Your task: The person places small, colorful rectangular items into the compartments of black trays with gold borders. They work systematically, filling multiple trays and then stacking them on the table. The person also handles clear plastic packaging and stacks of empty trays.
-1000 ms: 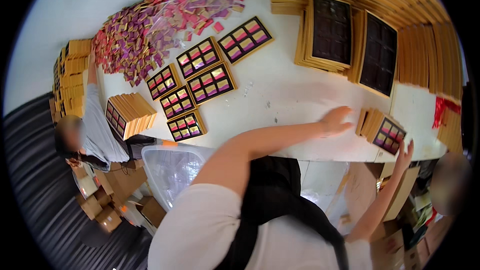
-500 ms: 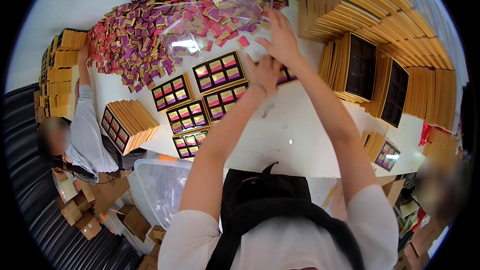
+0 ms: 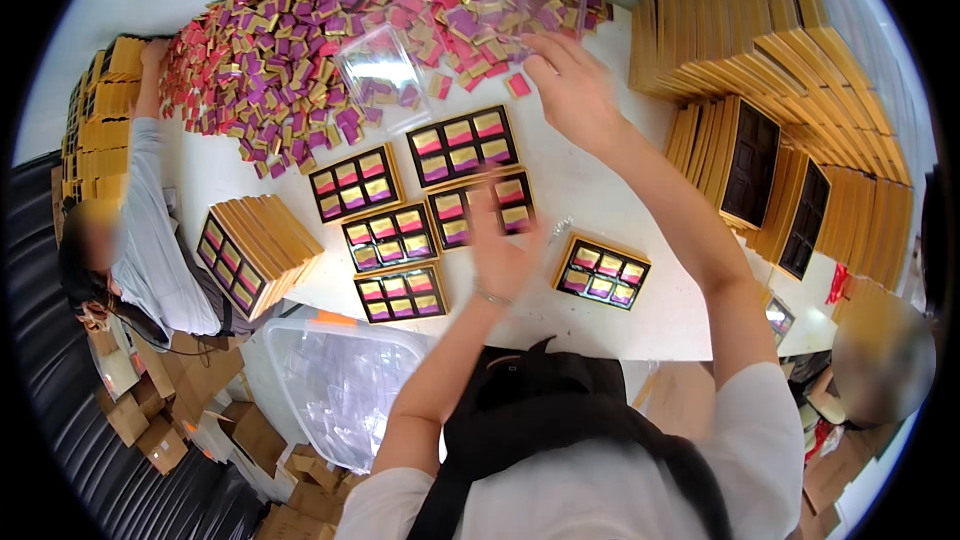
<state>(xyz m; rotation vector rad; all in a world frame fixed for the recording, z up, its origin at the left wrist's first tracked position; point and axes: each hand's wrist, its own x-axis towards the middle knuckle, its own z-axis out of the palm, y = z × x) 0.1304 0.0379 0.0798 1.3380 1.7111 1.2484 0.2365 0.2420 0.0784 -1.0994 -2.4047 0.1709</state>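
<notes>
My left hand [image 3: 503, 258], smeared by motion, has its fingers stretched out over the near edge of a filled black-and-gold box [image 3: 513, 202]. Nothing shows in it. My right hand [image 3: 575, 90] is at the front of the heap of wrapped pieces [image 3: 290, 50], close to a clear plastic lid [image 3: 535, 5]. Its fingers are bent toward the thumb; what they hold, if anything, I cannot make out. Between my forearms lies a tilted box [image 3: 602, 273] of pink, gold and purple pieces. Several like it [image 3: 463, 147] stand grouped to the left.
Another clear lid [image 3: 385, 75] lies on the heap's front. Stacked boxes [image 3: 262, 245] stand at left, tall box stacks [image 3: 740, 30] at right. A plastic bin [image 3: 340, 380] sits below the table's near edge. A person [image 3: 165, 240] reaches in at far left; another is at right.
My left hand has drawn back toward me and left, away from my right hand. The box that was under my hands now lies nearer me. The view has shifted slightly.
</notes>
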